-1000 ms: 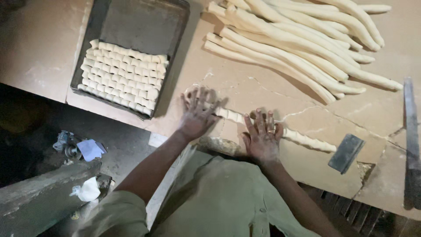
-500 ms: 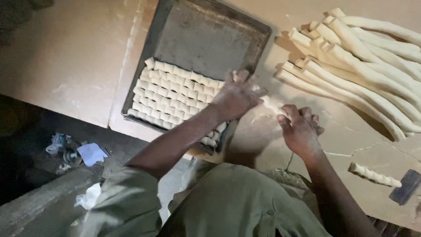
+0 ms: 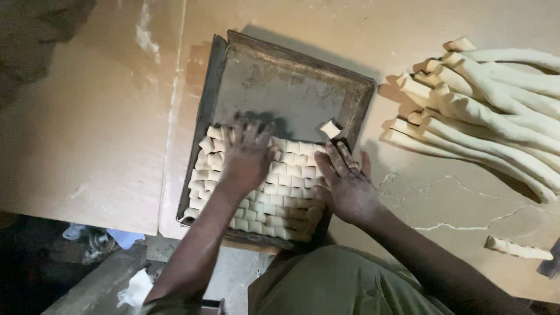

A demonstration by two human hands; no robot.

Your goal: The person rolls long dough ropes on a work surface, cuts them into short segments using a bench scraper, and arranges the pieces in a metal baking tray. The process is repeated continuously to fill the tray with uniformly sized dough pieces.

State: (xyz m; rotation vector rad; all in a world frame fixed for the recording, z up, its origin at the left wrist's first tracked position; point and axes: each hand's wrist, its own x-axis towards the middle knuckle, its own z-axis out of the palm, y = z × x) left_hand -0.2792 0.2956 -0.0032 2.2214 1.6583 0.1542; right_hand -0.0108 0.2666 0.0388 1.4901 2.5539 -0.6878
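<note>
- Two bare hands press down on rows of small cut dough pieces [image 3: 280,192] packed into the near half of a dark metal baking tray [image 3: 291,87], seen from above on a pale, floured work table [image 3: 99,146].
- At the far left, below the table's edge, crumpled white and blue scraps [image 3: 134,289] lie on a dim floor.
- Left hand [image 3: 248,154] lies flat, palm down and fingers spread, on the back rows of the dough pieces near the tray's middle; it grips nothing.
- Behind that hand, the far half of the tray is bare metal.
- One loose dough piece [image 3: 331,128] sits apart from the rows, near the tray's right wall, just beyond the right hand's fingertips.
- Right hand [image 3: 345,184] rests open at the tray's right edge, fingers stretched over the outermost dough pieces and the rim; it holds nothing.
- A cracked, dusty patch of table lies right of the tray.
- Farther right, a heap of long rolled dough ropes [image 3: 496,111] lies side by side, their cut ends pointing toward the tray, well apart from both hands.
- Near the lower right, a short dough rope [image 3: 516,248] lies alone, beside a dark object at the frame's edge that is too cropped to identify.
</note>
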